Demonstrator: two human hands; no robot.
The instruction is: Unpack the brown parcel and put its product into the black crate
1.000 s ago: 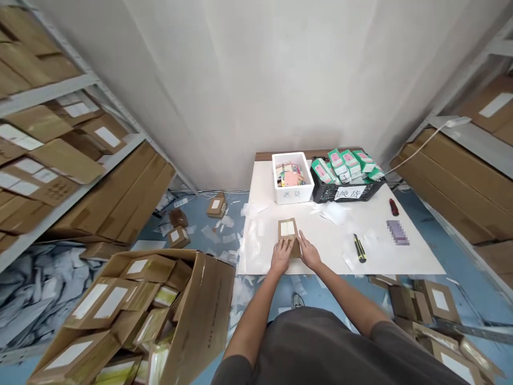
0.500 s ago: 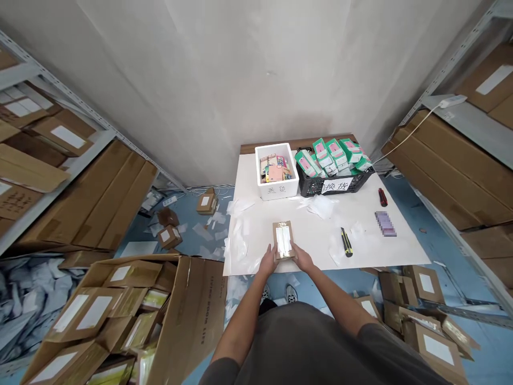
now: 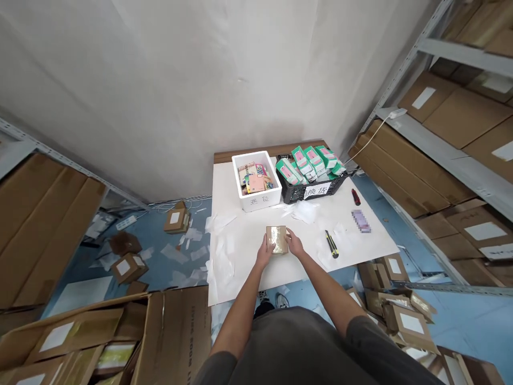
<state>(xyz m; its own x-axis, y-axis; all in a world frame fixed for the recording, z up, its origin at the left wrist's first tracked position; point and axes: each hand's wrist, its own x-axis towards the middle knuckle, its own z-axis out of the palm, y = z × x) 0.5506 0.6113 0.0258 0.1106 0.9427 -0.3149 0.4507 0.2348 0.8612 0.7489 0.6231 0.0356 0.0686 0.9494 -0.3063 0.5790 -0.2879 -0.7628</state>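
Observation:
A small brown cardboard box (image 3: 277, 238) with shiny clear tape across it is held between my two hands over the front part of the white table (image 3: 240, 278). My left hand (image 3: 265, 251) grips its left side, the thumb lying over the near left corner. On the box's right edge are the fingers of my right hand (image 3: 294, 244). To the right of my hands lies a black and yellow box cutter (image 3: 332, 244) on the tabletop.
Behind the box stand a white foam bin (image 3: 260, 201) of small packets and a black crate (image 3: 294, 193) of green-and-pink boxes. A red cutter (image 3: 356, 197) and a blurred purple item (image 3: 361, 221) lie right. A large carton (image 3: 176, 331) of parcels stands at lower left.
The box has been turned in my hands: its long white label no longer faces up, and a taped face shows instead. My view has swung to the right.

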